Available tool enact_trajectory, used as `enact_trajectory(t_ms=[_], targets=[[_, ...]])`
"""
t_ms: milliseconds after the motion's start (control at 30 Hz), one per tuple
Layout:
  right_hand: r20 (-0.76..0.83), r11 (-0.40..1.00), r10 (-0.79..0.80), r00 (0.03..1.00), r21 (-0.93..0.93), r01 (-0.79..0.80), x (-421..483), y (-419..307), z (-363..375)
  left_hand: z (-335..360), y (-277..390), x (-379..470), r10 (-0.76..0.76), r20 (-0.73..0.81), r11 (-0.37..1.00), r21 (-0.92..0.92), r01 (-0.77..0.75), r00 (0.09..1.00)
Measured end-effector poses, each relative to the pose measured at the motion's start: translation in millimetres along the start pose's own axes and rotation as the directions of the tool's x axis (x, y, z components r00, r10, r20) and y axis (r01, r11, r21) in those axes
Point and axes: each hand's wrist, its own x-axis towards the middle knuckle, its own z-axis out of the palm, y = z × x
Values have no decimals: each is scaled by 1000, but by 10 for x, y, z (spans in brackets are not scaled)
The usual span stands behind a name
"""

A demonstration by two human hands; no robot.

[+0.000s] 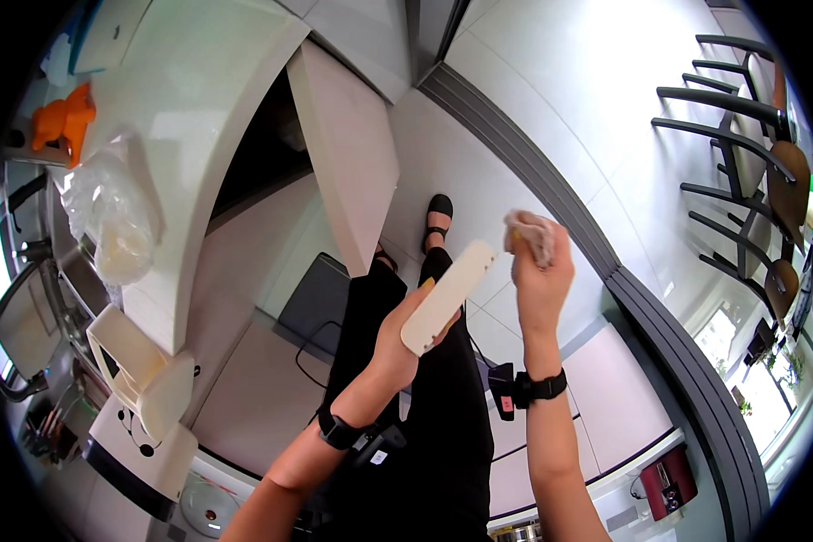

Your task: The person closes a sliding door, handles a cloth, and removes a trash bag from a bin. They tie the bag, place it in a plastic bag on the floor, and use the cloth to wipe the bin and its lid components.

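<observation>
My left hand (403, 332) grips a flat, cream plastic piece (447, 298), long with rounded ends and small notches along one edge. To its right, my right hand (544, 271) is closed around a crumpled greyish-pink cloth (532, 237), apart from the piece. Both hands are above the floor and my black trousers. A cream plastic housing (142, 372) with an open compartment stands at the counter's end on the left. A clear plastic bag (112, 210) with something pale inside lies on the counter near an orange figure (68, 122).
A cabinet door (352, 149) stands open from beneath the white counter (244, 61). A grey sliding-door track (515, 156) crosses the floor. Several chairs (745, 149) stand at the right. A dark red toaster (669, 481) sits at the lower right. A dark grey box (315, 298) is beside my legs.
</observation>
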Motion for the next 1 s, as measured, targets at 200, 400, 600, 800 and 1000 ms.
enact_trajectory(t_ms=[200, 400, 600, 800, 1000], targets=[[-12, 974, -195, 981, 113, 195, -231, -254, 58, 17, 61, 83, 12, 40, 999, -52, -10, 999], [295, 910, -343, 892, -132, 393, -521, -327, 297, -187, -151, 110, 73, -20, 993, 93, -71, 997], [472, 909, -402, 785, 104, 403, -771, -321, 263, -156, -187, 58, 197, 42, 980, -13, -196, 980], [505, 952, -306, 807, 163, 259, -719, -444, 79, -127, -90, 74, 48, -44, 996, -79, -51, 998], [244, 883, -404, 882, -150, 446, -448, -188, 129, -114, -103, 29, 37, -49, 996, 87, -33, 998]])
